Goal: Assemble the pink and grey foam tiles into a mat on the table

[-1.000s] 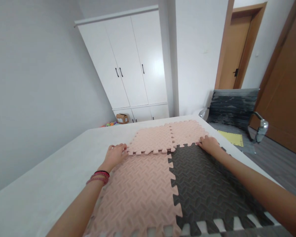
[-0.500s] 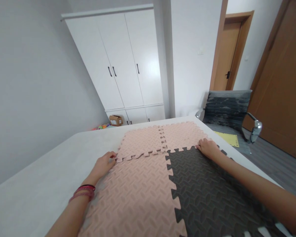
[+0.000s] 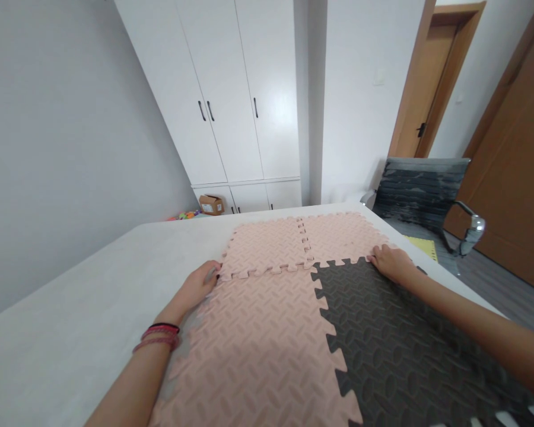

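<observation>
Interlocking foam floor mat tiles with a raised tread pattern lie in a joined block. The near pink tile [image 3: 258,338] sits left of the black tile [image 3: 387,332], their teeth meshed. Beyond them are the far left pink tile [image 3: 267,244] and the far right pink tile [image 3: 342,236]. My left hand [image 3: 200,286] pinches the left edge where the near and far left pink tiles meet; thin dark gaps show along that seam. My right hand [image 3: 394,262] has its fingers bent down onto the seam between the far right pink tile and the black tile, thumb hidden.
The tiles rest on a white table [image 3: 93,296]. Past its right edge stands a dark chair [image 3: 420,187] with a yellow sheet [image 3: 422,246] on its seat. Behind are a white wardrobe [image 3: 222,89], an open cardboard box [image 3: 211,204] and some colourful items [image 3: 184,215].
The view has dipped and shifted, so the tiles and both hands appear further right and slightly higher. The seam between the two left pink tiles looks tighter. Both hands stay at their seams.
</observation>
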Motion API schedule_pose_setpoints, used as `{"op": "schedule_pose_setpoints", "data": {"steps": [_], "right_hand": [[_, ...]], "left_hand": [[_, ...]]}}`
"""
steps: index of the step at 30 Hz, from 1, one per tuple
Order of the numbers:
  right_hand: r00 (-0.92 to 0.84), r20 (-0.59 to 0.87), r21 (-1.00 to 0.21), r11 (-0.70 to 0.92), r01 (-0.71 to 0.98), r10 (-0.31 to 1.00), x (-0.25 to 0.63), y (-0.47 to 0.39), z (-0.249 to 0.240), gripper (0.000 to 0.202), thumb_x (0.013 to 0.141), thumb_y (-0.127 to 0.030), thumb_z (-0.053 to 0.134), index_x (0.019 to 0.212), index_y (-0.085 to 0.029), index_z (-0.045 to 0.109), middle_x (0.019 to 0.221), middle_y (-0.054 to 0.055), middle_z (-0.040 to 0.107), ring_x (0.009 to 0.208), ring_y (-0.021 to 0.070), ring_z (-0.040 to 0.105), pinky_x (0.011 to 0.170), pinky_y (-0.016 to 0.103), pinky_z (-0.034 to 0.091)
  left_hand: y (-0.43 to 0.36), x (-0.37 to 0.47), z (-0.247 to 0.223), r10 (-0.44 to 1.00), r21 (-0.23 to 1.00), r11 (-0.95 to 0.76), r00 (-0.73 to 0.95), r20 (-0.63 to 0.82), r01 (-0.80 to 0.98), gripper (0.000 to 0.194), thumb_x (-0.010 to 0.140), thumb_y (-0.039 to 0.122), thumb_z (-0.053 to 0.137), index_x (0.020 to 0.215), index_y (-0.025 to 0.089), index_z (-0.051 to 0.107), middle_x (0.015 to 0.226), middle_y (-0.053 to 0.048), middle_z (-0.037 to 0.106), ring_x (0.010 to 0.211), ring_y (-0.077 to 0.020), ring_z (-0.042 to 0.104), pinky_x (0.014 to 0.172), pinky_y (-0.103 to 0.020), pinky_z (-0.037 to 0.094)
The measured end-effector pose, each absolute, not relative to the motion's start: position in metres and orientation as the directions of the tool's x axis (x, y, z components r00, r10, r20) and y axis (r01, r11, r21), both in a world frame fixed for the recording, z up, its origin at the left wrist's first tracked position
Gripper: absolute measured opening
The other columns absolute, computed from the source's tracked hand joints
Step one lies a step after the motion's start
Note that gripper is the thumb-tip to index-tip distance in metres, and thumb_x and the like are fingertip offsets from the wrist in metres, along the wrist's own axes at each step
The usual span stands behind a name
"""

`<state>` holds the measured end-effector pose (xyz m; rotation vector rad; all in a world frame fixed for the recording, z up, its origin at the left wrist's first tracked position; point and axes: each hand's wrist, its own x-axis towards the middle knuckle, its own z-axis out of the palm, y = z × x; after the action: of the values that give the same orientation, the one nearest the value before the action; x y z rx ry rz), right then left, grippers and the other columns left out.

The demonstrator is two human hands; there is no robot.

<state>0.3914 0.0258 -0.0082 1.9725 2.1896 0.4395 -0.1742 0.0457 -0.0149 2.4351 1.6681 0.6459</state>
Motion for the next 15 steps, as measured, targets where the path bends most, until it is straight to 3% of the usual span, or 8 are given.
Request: {"op": "schedule_pose_setpoints", "data": {"steps": [3, 10, 15], "right_hand": [[-0.114, 0.100, 0.370, 0.069, 0.926, 0.988, 0.391, 0.026, -0.010, 0.049, 0.099, -0.037, 0.024, 0.111, -0.004, 0.058, 0.102, 0.025, 0.059, 0.094, 0.0315, 0.059, 0.070, 0.038, 0.046], [-0.053, 0.105, 0.357, 0.012, 0.934, 0.993, 0.388, 0.023, -0.007, 0.045, 0.098, -0.039, 0.030, 0.111, -0.005, 0.057, 0.102, 0.022, 0.061, 0.092, 0.0295, 0.061, 0.072, 0.037, 0.044], [-0.008, 0.159, 0.354, -0.050, 0.934, 0.987, 0.375, 0.018, 0.001, 0.039, 0.097, -0.035, 0.034, 0.106, -0.006, 0.059, 0.098, 0.021, 0.062, 0.091, 0.0316, 0.061, 0.077, 0.045, 0.043]], "left_hand": [[0.044, -0.170, -0.013, 0.908, 0.326, -0.393, 0.307, 0.286, 0.860, 0.023, 0.081, 0.028, 0.037, 0.100, 0.022, 0.049, 0.110, -0.005, 0.061, 0.104, -0.0188, 0.056, 0.094, -0.030, 0.042], [0.035, -0.158, -0.006, 0.927, 0.292, -0.328, 0.247, 0.281, 0.898, 0.024, 0.080, 0.027, 0.036, 0.098, 0.021, 0.050, 0.103, -0.005, 0.064, 0.096, -0.0188, 0.060, 0.088, -0.028, 0.043], [0.026, -0.154, -0.002, 0.944, 0.246, -0.260, 0.192, 0.270, 0.934, 0.022, 0.079, 0.030, 0.041, 0.097, 0.022, 0.050, 0.095, -0.004, 0.065, 0.086, -0.0219, 0.061, 0.079, -0.030, 0.043]]}}
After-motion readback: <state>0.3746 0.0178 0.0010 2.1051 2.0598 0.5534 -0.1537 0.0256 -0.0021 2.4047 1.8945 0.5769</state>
